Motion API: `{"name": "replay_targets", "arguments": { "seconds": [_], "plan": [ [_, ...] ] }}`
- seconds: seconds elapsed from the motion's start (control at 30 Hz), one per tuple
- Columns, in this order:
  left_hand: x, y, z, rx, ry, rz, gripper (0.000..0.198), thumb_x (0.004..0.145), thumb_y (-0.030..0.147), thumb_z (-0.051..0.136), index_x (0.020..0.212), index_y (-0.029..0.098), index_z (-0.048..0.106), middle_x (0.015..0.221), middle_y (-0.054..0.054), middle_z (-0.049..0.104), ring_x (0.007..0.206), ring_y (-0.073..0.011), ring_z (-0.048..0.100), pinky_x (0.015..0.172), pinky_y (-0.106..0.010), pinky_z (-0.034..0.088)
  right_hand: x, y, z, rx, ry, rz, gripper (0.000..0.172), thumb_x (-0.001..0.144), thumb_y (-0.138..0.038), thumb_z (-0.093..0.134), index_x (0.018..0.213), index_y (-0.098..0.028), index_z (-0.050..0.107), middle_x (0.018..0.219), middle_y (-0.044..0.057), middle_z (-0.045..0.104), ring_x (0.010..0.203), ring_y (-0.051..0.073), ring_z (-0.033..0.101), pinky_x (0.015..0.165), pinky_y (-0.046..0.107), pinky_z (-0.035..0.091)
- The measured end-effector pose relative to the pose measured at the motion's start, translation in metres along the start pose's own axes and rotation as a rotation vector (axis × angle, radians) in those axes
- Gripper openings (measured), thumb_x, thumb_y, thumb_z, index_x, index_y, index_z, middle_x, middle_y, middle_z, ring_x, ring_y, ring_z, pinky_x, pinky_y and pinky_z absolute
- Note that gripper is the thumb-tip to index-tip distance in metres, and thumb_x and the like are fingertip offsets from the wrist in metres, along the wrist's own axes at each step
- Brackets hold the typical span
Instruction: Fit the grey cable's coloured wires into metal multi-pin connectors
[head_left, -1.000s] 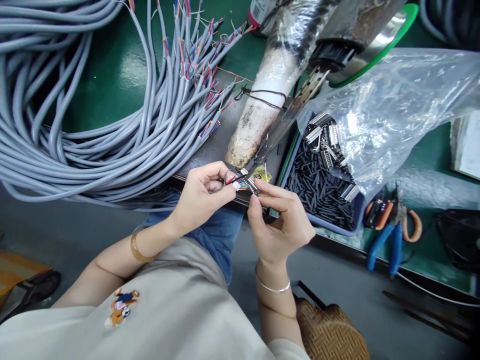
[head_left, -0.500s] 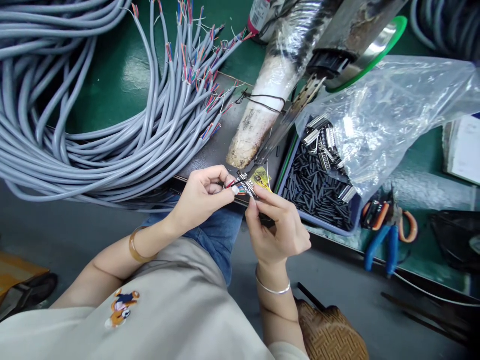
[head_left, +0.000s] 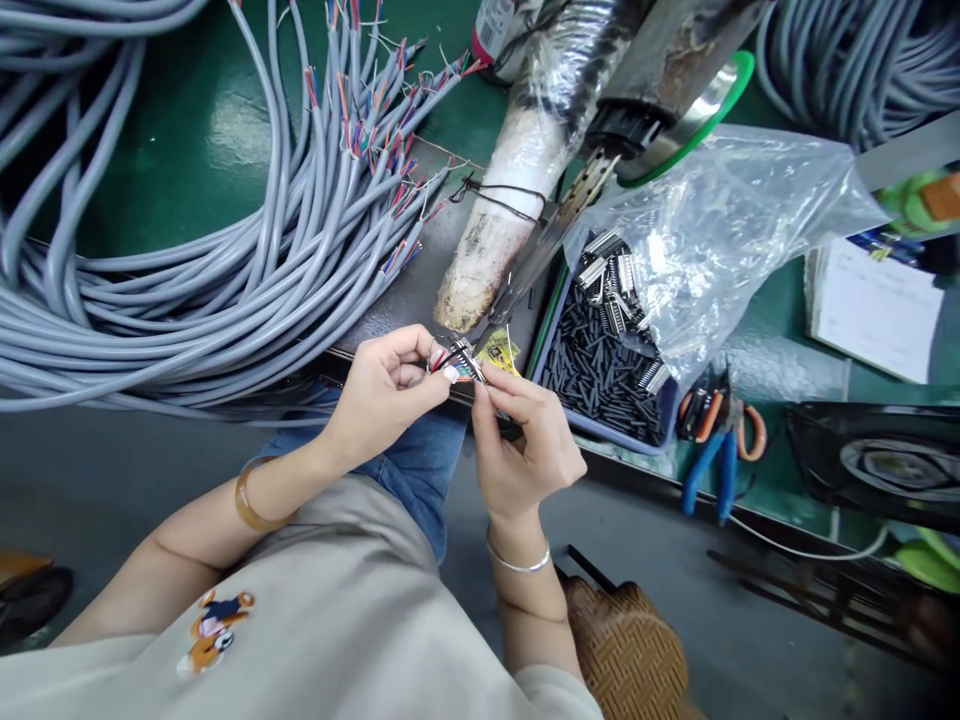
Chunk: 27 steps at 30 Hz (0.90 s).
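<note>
Close to the bench edge, a small metal multi-pin connector [head_left: 464,357] with thin coloured wires sits between my hands. My left hand [head_left: 390,388] is closed in a pinch on its wired side, where red and black strands show by the thumb. The fingertips of my right hand [head_left: 525,440] are pinched together at the connector's other end; any single wire or pin between them is too small to make out. Just beyond lies a yellow label [head_left: 499,352], below the metal tip of a heating tool [head_left: 555,225] and a white wrapped tube [head_left: 480,250].
Grey cables [head_left: 247,290] with stripped coloured ends spread over the left side. A blue bin [head_left: 598,428] of black sleeves and connectors stands at right, partly under a plastic bag [head_left: 720,230]. Beyond it are blue-handled pliers [head_left: 709,470], orange-handled scissors [head_left: 752,435] and a paper pad [head_left: 874,310].
The view has swung to the right, so the bench things appear further left and more shows at the right. Both hands keep their pinch at the connector, with only slight finger movement.
</note>
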<state>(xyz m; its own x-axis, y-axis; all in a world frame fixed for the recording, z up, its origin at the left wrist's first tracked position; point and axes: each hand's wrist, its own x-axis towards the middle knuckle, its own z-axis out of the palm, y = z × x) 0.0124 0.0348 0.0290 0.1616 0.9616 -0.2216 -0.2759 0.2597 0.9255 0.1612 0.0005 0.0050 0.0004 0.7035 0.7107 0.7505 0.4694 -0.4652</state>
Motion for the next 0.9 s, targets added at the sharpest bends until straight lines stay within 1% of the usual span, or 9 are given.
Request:
{"name": "replay_targets", "arguments": {
  "seconds": [0.1, 0.23, 0.4, 0.67, 0.77, 0.9],
  "plan": [
    [0.002, 0.001, 0.002, 0.001, 0.004, 0.039, 0.020, 0.072, 0.014, 0.071, 0.068, 0.017, 0.051, 0.059, 0.008, 0.050, 0.040, 0.0001, 0.036, 0.036, -0.014, 0.028, 0.002, 0.001, 0.001, 0.001, 0.003, -0.014, 0.021, 0.085, -0.005, 0.076, 0.094, -0.021, 0.065, 0.100, 0.004, 0.082, 0.089, 0.014, 0.078, 0.081, 0.026, 0.064],
    [0.005, 0.002, 0.003, 0.016, 0.020, 0.056, 0.020, 0.073, 0.014, 0.071, 0.069, 0.016, 0.052, 0.066, 0.006, 0.054, 0.044, 0.0003, 0.037, 0.038, -0.014, 0.029, 0.005, 0.004, 0.000, 0.052, -0.019, 0.011, 0.021, 0.084, -0.004, 0.075, 0.093, -0.020, 0.065, 0.100, 0.005, 0.081, 0.090, 0.015, 0.078, 0.083, 0.027, 0.063],
    [0.006, 0.002, 0.003, 0.043, 0.015, 0.080, 0.020, 0.075, 0.014, 0.069, 0.068, 0.017, 0.050, 0.061, 0.007, 0.049, 0.041, 0.0000, 0.035, 0.037, -0.015, 0.027, 0.008, 0.007, 0.001, 0.095, -0.029, 0.036, 0.021, 0.084, -0.005, 0.075, 0.093, -0.021, 0.066, 0.099, 0.003, 0.080, 0.091, 0.016, 0.077, 0.083, 0.029, 0.064],
    [0.006, 0.006, 0.004, 0.063, 0.012, 0.090, 0.022, 0.076, 0.017, 0.073, 0.070, 0.017, 0.052, 0.062, 0.006, 0.052, 0.043, -0.0002, 0.035, 0.039, -0.015, 0.027, 0.012, 0.006, 0.000, 0.083, -0.030, 0.047, 0.022, 0.083, -0.005, 0.078, 0.092, -0.022, 0.067, 0.103, 0.003, 0.080, 0.092, 0.016, 0.078, 0.083, 0.030, 0.065],
    [0.008, 0.004, 0.001, 0.046, -0.006, 0.066, 0.024, 0.074, 0.018, 0.077, 0.070, 0.017, 0.053, 0.062, 0.006, 0.053, 0.044, -0.0004, 0.036, 0.039, -0.015, 0.029, 0.010, 0.007, -0.001, 0.073, -0.023, 0.020, 0.021, 0.084, -0.006, 0.077, 0.092, -0.021, 0.066, 0.104, 0.004, 0.080, 0.091, 0.016, 0.078, 0.080, 0.029, 0.065],
    [0.009, 0.001, -0.002, 0.035, -0.016, -0.004, 0.025, 0.074, 0.020, 0.078, 0.070, 0.017, 0.053, 0.062, 0.006, 0.053, 0.042, -0.0004, 0.036, 0.039, -0.015, 0.029, 0.003, 0.011, -0.001, 0.017, -0.064, -0.070, 0.020, 0.085, -0.009, 0.076, 0.093, -0.022, 0.064, 0.105, 0.004, 0.081, 0.091, 0.017, 0.079, 0.081, 0.028, 0.066]
  ]
}}
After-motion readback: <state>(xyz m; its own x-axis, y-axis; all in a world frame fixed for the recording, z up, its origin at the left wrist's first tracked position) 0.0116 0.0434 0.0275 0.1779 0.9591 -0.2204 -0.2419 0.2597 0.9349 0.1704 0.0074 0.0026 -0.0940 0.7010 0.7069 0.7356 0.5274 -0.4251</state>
